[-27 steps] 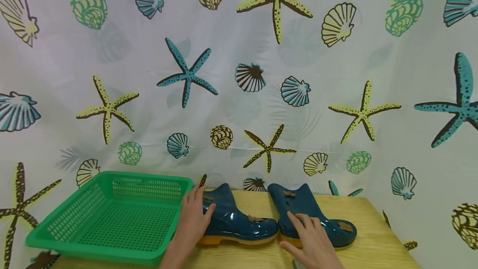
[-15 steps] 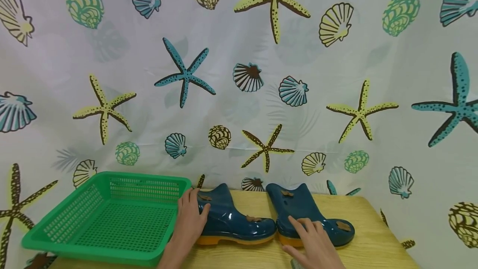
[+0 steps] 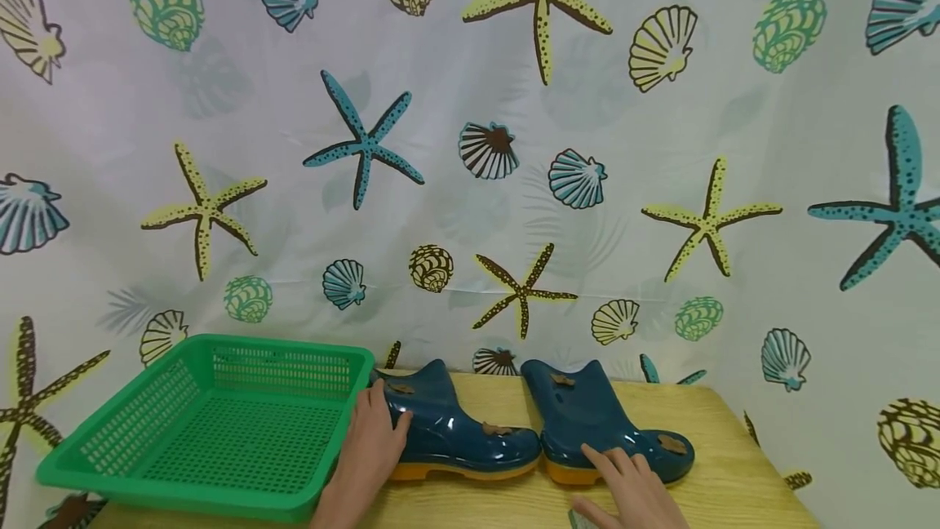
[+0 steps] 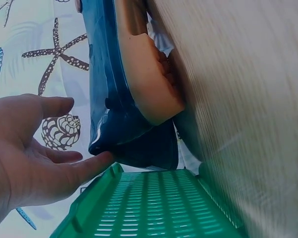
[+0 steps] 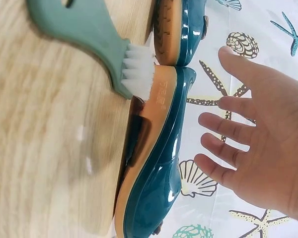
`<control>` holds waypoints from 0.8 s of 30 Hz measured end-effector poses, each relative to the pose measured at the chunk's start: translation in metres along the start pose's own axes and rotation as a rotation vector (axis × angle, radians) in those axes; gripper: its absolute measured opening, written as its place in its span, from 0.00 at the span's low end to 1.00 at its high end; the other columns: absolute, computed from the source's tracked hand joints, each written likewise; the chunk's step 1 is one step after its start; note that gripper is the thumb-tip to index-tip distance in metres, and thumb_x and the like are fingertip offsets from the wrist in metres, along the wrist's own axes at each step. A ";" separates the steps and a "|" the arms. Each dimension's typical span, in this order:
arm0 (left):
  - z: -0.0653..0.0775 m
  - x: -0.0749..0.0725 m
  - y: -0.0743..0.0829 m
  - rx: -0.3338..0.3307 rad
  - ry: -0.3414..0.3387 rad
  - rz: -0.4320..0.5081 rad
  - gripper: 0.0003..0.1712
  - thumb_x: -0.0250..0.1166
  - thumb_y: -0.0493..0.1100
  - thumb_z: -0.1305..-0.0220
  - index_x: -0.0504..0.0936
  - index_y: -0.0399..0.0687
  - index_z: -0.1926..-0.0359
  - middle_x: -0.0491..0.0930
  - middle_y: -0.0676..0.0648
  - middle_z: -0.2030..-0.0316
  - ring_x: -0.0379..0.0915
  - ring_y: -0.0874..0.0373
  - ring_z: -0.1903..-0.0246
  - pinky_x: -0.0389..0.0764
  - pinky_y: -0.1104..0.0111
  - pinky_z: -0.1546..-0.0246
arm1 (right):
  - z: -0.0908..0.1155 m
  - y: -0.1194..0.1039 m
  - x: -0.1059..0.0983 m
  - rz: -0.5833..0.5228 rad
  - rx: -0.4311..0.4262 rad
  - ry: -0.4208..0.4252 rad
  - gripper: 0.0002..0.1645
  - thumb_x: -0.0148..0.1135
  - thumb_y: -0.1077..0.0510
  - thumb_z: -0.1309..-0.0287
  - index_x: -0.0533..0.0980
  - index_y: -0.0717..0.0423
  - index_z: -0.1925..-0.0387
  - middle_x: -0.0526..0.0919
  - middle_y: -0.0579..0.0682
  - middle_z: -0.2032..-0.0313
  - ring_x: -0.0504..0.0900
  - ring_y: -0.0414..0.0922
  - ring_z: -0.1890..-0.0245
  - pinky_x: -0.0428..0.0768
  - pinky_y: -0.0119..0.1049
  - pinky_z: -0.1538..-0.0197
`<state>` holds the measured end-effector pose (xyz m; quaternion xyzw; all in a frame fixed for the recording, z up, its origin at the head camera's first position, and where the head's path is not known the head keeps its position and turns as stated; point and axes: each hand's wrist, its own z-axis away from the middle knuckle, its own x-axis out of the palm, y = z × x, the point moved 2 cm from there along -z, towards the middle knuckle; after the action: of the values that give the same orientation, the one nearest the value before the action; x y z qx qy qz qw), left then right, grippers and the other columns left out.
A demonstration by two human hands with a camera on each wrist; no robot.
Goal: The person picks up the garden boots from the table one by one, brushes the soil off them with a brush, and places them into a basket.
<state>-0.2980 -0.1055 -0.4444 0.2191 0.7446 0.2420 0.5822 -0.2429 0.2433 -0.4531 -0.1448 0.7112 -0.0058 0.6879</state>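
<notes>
Two dark-blue rubber boots with orange soles and brown patches stand in a row, toes to the right. My left hand (image 3: 369,435) is at the heel end of the left boot (image 3: 448,431), its fingers loosely spread. In the left wrist view a fingertip is right at the back of that boot (image 4: 111,99). My right hand (image 3: 631,492) is in front of the right boot (image 3: 587,411), fingers apart and holding nothing in the right wrist view. A green brush (image 5: 92,32) with white bristles lies by the right boot's sole, mostly hidden under the right hand in the head view.
A green plastic basket (image 3: 176,496) with slotted walls stands to the left, close beside the left boot's heel. Everything rests on a light wooden table (image 3: 742,464). A white curtain (image 3: 455,219) printed with shells and starfish hangs behind it.
My right hand has drawn back toward me and slightly right, away from the right boot. My left hand has shifted a little left. The boots and basket stay in place.
</notes>
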 end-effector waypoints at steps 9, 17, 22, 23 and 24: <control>0.001 0.007 -0.015 -0.115 -0.108 0.033 0.52 0.59 0.56 0.28 0.44 0.22 0.26 0.47 0.20 0.28 0.49 0.27 0.29 0.58 0.38 0.31 | 0.001 0.007 0.005 -0.042 0.014 -0.057 0.44 0.63 0.29 0.45 0.74 0.51 0.35 0.76 0.46 0.57 0.63 0.45 0.67 0.67 0.43 0.61; -0.001 0.020 -0.029 -0.158 -0.096 0.292 0.46 0.50 0.60 0.24 0.48 0.25 0.27 0.53 0.22 0.30 0.55 0.26 0.32 0.62 0.37 0.35 | -0.002 0.013 0.017 -0.080 0.075 -0.181 0.40 0.64 0.32 0.43 0.75 0.53 0.38 0.76 0.46 0.61 0.69 0.47 0.65 0.74 0.48 0.59; -0.005 0.024 -0.031 -0.157 -0.059 0.393 0.45 0.49 0.59 0.23 0.47 0.26 0.27 0.54 0.21 0.30 0.56 0.25 0.33 0.65 0.37 0.37 | -0.002 0.019 0.022 -0.130 0.102 -0.220 0.36 0.65 0.34 0.43 0.77 0.52 0.42 0.73 0.42 0.68 0.66 0.45 0.69 0.69 0.41 0.65; -0.006 0.024 -0.030 -0.151 -0.054 0.396 0.45 0.49 0.59 0.23 0.47 0.26 0.27 0.54 0.21 0.31 0.57 0.25 0.33 0.65 0.37 0.37 | -0.001 0.020 0.022 -0.139 0.104 -0.223 0.36 0.65 0.34 0.42 0.77 0.53 0.42 0.73 0.42 0.68 0.66 0.45 0.69 0.69 0.41 0.66; -0.007 0.025 -0.030 -0.149 -0.053 0.397 0.44 0.49 0.59 0.23 0.47 0.27 0.27 0.55 0.21 0.31 0.57 0.26 0.33 0.66 0.37 0.37 | -0.001 0.022 0.022 -0.148 0.108 -0.228 0.36 0.65 0.34 0.42 0.77 0.53 0.42 0.73 0.42 0.68 0.66 0.45 0.70 0.69 0.40 0.66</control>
<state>-0.3119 -0.1146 -0.4802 0.3241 0.6512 0.4005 0.5573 -0.2480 0.2594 -0.4791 -0.1594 0.6145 -0.0781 0.7687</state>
